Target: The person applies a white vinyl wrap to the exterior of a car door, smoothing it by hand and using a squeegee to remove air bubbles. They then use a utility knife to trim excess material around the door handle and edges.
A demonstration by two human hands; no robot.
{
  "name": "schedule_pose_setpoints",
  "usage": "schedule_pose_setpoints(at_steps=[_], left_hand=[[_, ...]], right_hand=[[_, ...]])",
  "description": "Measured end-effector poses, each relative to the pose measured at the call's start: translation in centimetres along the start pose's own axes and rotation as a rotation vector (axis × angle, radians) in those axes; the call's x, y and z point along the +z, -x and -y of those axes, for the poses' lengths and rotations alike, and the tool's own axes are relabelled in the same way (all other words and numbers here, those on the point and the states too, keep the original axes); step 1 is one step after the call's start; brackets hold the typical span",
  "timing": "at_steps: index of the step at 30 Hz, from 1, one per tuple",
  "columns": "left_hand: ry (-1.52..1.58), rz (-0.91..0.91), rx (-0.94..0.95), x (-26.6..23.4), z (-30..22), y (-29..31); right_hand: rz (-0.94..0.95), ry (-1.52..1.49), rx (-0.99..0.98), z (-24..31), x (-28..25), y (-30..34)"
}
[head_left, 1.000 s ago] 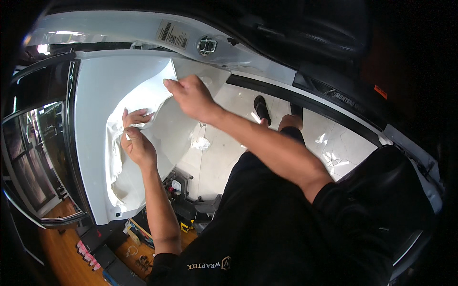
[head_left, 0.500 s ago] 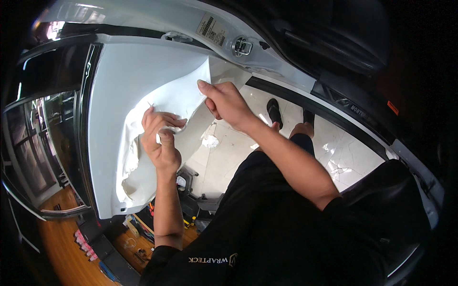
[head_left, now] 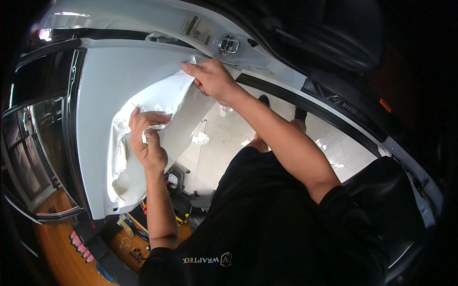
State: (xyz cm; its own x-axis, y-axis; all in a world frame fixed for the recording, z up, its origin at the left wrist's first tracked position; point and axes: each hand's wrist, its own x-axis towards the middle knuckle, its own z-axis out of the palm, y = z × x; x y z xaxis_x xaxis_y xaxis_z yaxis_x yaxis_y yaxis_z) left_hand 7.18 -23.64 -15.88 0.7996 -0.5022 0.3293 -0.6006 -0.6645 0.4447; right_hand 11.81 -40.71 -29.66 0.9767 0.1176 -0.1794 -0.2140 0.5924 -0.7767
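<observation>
White film (head_left: pixel 160 97) slants upward, rightward.

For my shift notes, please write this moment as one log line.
left hand: grips white film; right hand: pinches film's upper corner; film: creased, partly loose from pale car door

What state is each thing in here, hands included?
White film: wrinkled, bunched toward its lower left, drawn out between the hands
Left hand: fingers curled, gripping the film
Right hand: closed, pinching the film's upper corner
Pale car panel: partly covered by film
Metal striker loop: exposed, unlatched
White scrap: crumpled, on the floor
</observation>
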Motion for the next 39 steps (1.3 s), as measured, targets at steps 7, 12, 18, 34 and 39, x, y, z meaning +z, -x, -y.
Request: schedule_pose_setpoints(at_steps=[7,12,18,34,39], left_hand=[[-0.167,-0.497,-0.310,-0.5,-1.3,4.0],[0.533,0.059,-0.776,7.6,-4.6,5.4],[0.791,-0.047,-1.106,11.2,-1.7,-2.9],[1.006,-0.094,-1.115,11.7,-0.5,-3.7],[0.989,-0.031,-1.060,10.8,-0.2,-1.8]], right_hand=[[-0.043,0.118,-0.210,-1.2,-0.4,0.8],[-0.083,0.236,-0.258,-1.4,-0.5,1.7],[-0.239,0.267,-0.248,-1.8,0.7,2.9],[-0.382,0.160,-0.186,-3.2,3.1,5.8],[-0.444,0.183,-0.213,-3.6,4.4,7.4]])
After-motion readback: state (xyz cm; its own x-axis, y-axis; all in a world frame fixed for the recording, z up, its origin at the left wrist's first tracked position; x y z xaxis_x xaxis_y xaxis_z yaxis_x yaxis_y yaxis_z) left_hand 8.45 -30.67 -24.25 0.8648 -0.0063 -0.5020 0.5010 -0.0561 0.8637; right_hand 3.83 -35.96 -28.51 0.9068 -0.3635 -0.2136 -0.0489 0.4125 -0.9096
